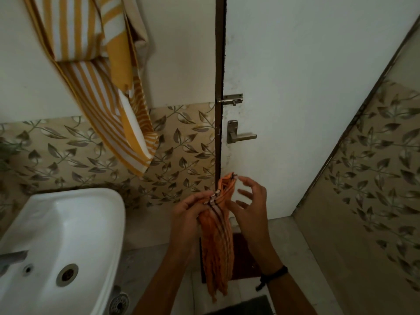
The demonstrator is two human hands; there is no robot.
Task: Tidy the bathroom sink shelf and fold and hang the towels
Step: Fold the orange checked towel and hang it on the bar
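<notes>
An orange towel (218, 242) with dark stripes hangs bunched in a narrow fold in front of the door. My left hand (188, 214) grips it near the top edge, fingers curled round the cloth. My right hand (250, 198) hovers just to the right of the towel's upper end, fingers spread and apart from the cloth. A yellow-and-white striped towel (100, 83) hangs loosely and unevenly on the wall at the upper left, above the sink.
A white sink (68, 226) with a tap (11, 258) stands at the lower left. The white door (295, 110) with a bolt (230, 100) and handle (241, 135) is straight ahead. Tiled walls close in on both sides. A dark mat (241, 305) lies on the floor.
</notes>
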